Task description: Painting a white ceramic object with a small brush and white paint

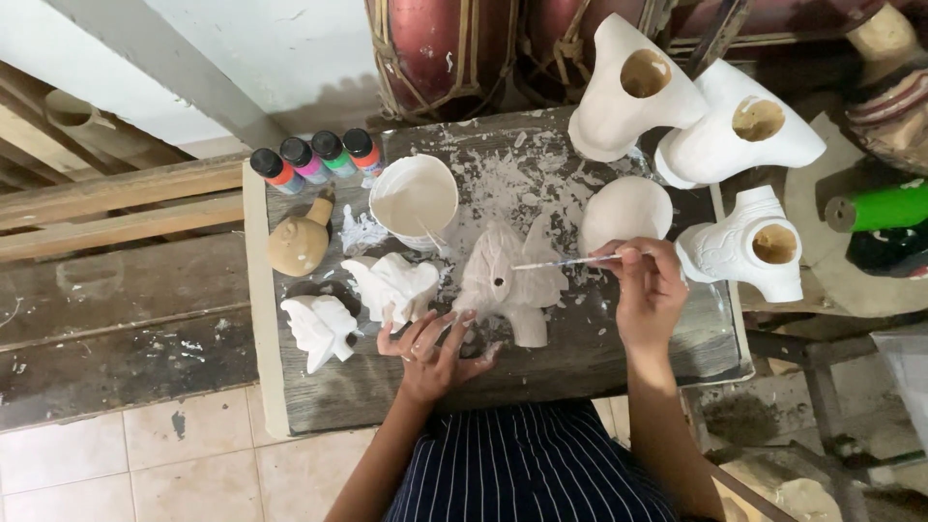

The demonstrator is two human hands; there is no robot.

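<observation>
Right hand (650,285) pinched a thin brush (565,261), tip at nine o'clock, over white carved figure (509,280). Left hand (435,346), fingers spread, steadied figure's base at seven o'clock. Paint cup (416,200) sat at eleven.

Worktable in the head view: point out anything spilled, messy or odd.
White paint is smeared and spattered over the dark worktable, thickest around the white paint cup and the carving that the left hand steadies. One unpainted brown figure sits among white ones. The right hand holds a thin brush. Nothing looks broken.
</observation>
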